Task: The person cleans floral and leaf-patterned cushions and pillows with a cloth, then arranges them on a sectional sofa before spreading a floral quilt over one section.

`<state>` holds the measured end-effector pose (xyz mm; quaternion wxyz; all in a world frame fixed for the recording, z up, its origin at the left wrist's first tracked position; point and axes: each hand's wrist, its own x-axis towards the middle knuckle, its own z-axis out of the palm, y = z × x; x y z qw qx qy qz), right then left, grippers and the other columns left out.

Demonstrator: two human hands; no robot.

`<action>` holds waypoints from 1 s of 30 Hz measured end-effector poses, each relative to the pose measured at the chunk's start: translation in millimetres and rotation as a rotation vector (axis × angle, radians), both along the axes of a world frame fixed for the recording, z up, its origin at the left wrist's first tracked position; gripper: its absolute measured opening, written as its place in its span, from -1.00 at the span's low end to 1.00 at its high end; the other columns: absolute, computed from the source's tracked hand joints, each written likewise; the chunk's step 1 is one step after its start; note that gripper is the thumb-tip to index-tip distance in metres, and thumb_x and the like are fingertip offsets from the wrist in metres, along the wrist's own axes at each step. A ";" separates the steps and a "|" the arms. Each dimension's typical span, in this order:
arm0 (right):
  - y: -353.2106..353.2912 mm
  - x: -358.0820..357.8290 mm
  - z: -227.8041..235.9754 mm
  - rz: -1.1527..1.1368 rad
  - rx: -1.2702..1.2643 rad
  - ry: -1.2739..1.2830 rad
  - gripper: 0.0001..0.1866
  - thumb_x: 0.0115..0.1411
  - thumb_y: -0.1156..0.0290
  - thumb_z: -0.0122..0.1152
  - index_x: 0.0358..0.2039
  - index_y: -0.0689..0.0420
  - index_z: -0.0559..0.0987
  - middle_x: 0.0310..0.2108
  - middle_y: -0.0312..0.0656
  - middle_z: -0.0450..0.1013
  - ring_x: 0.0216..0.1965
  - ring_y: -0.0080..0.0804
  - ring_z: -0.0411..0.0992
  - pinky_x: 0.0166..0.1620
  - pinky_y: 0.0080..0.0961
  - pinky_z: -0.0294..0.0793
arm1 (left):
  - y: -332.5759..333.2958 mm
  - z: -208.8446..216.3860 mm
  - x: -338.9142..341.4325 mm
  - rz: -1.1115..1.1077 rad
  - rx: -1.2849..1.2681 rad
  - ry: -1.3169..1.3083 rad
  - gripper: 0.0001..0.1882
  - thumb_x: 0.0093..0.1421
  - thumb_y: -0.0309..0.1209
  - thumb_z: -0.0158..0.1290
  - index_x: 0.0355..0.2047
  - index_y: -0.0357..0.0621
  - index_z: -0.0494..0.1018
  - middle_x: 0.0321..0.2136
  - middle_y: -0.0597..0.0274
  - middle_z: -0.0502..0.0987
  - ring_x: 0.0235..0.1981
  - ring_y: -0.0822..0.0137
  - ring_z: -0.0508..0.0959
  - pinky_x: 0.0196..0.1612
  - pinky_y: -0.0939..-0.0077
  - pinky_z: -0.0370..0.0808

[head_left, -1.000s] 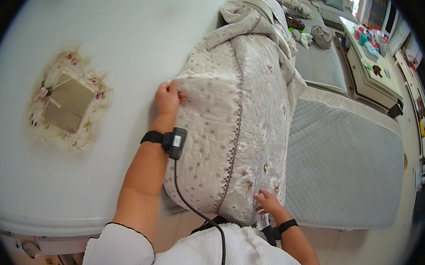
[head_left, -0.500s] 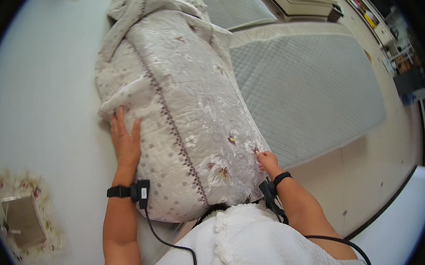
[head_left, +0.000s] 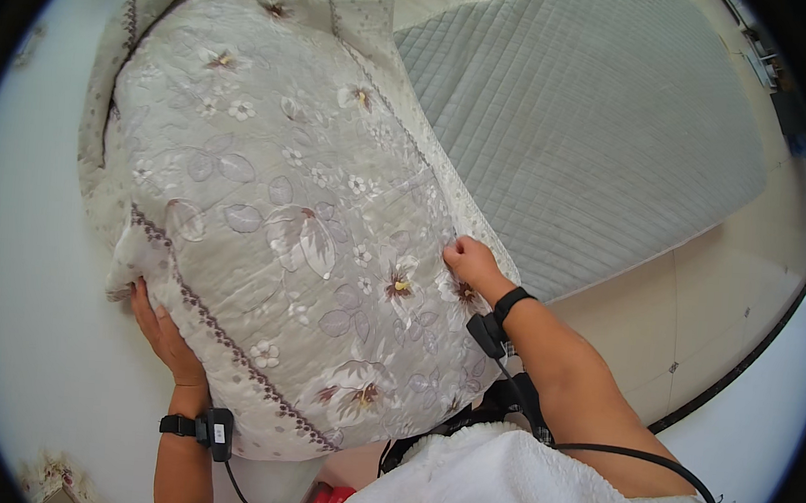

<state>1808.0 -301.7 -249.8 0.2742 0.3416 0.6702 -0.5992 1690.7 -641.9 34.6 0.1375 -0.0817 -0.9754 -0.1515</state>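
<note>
A pale quilt with white and purple-brown flowers and a dark scalloped trim lies spread before me over a long, bulky shape. My left hand rests along the quilt's left side with fingers stretched out, their tips against a fold at its edge. Near the right edge, my right hand is closed, its curled fingers pressed to the quilt's surface and seemingly pinching the cloth. The exact pinch is hidden under the fingers. Both wrists wear black straps with small boxes and cables.
Beyond the quilt to the right stands a grey quilted mattress-like pad. Pale tiled floor runs along the right. At far left is a white wall. A red object shows by my white top.
The quilt now lies wider and flatter, showing more of its flowered middle, and its trim line sits further left. My left hand has moved left and down, my right hand slightly left and up.
</note>
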 end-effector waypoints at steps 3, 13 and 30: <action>15.2 -15.4 -12.3 0.292 0.228 0.224 -0.71 -0.08 0.23 0.07 -0.47 0.21 0.50 -0.49 0.02 0.44 -0.38 -0.07 0.42 -0.31 -0.28 0.38 | 11.3 -6.6 -4.3 0.002 0.034 -0.018 -0.52 0.25 -0.29 -0.37 0.11 -0.31 0.13 0.14 -0.05 0.10 0.20 0.07 0.02 0.21 0.27 -0.09; 80.7 -1.0 69.9 0.305 0.523 0.055 -0.73 -0.18 0.22 0.02 -0.54 0.10 0.55 -0.50 -0.09 0.48 -0.41 -0.10 0.44 -0.35 -0.27 0.38 | -4.6 16.4 -7.5 0.008 0.164 -0.219 -0.44 0.21 -0.27 -0.34 0.19 -0.25 -0.04 0.20 0.04 -0.05 0.24 0.19 -0.09 0.24 0.35 -0.20; -37.0 141.2 -22.6 -0.992 -0.598 -0.379 -0.35 0.06 0.02 0.09 -0.07 0.38 0.38 -0.09 0.03 0.37 -0.10 -0.17 0.35 -0.06 -0.26 0.31 | -27.3 19.4 -8.4 -0.093 0.144 -0.262 -0.43 0.18 -0.38 -0.30 0.21 -0.19 -0.09 0.22 0.09 -0.07 0.27 0.19 -0.18 0.25 0.34 -0.28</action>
